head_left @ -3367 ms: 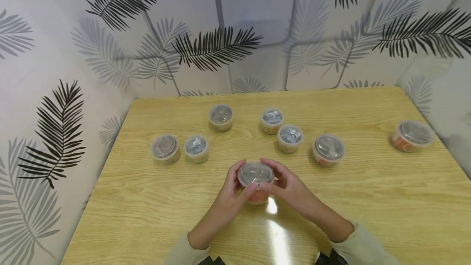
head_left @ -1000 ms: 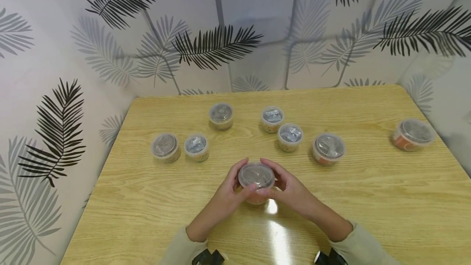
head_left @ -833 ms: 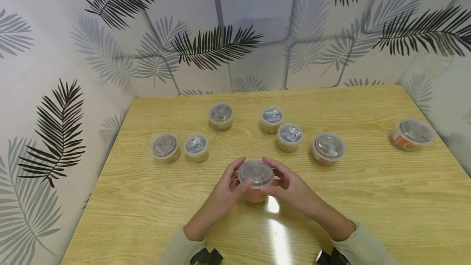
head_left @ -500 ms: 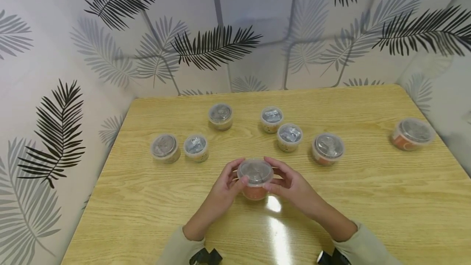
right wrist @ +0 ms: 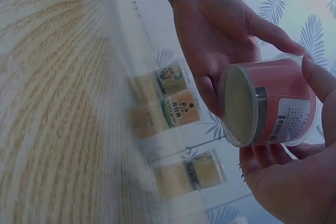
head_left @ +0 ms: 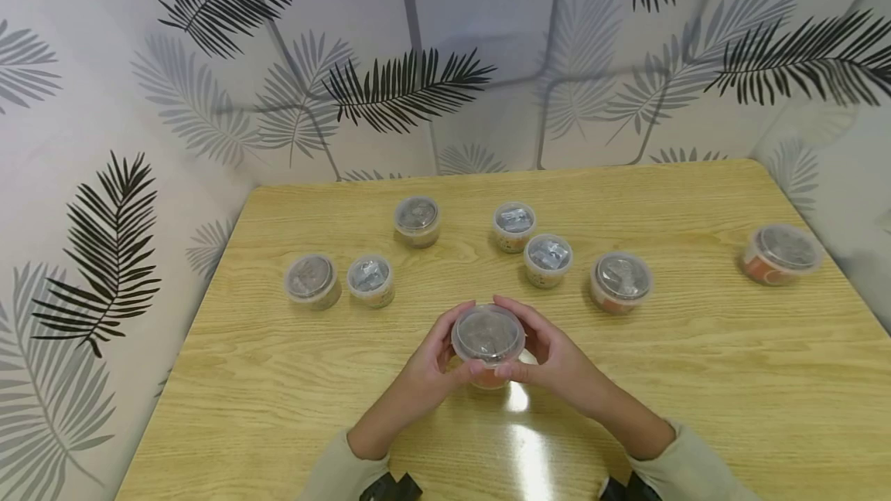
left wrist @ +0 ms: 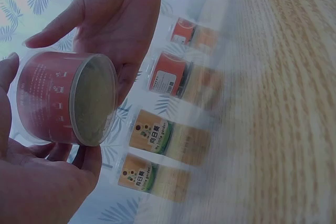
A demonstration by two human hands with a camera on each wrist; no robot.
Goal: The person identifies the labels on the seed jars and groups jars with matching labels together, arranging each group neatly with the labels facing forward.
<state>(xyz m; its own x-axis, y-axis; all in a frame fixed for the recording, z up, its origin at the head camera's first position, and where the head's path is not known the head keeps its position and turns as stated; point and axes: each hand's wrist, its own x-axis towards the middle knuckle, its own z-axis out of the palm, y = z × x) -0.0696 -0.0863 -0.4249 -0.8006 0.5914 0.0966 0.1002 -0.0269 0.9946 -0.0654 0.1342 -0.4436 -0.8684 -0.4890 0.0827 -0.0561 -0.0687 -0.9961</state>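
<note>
Between my two hands is a round clear plastic tub (head_left: 489, 333) with a lid and a red printed label. My left hand (head_left: 433, 368) grips its left side, thumb at the front below the lid rim. From the right, my right hand (head_left: 557, 366) holds it the same way. The left wrist view shows the tub (left wrist: 52, 98) raised off the table, with rows of print and small pictures on the label. In the right wrist view a white barcode sticker (right wrist: 291, 120) shows on the red label. The contents cannot be made out.
On the wooden table (head_left: 264, 400), red-labelled tubs (head_left: 621, 283) stand to the right, one far right (head_left: 781, 255). Two small tubs (head_left: 547, 261) with yellow labels stand behind the hands. More lidded tubs (head_left: 313, 281) stand left. A leaf-patterned wall covering (head_left: 487, 130) borders the table.
Compared with half a second ago, the held tub looks slightly larger and sits a little lower in view, its lid turned more to the head camera. The other tubs stay put.
</note>
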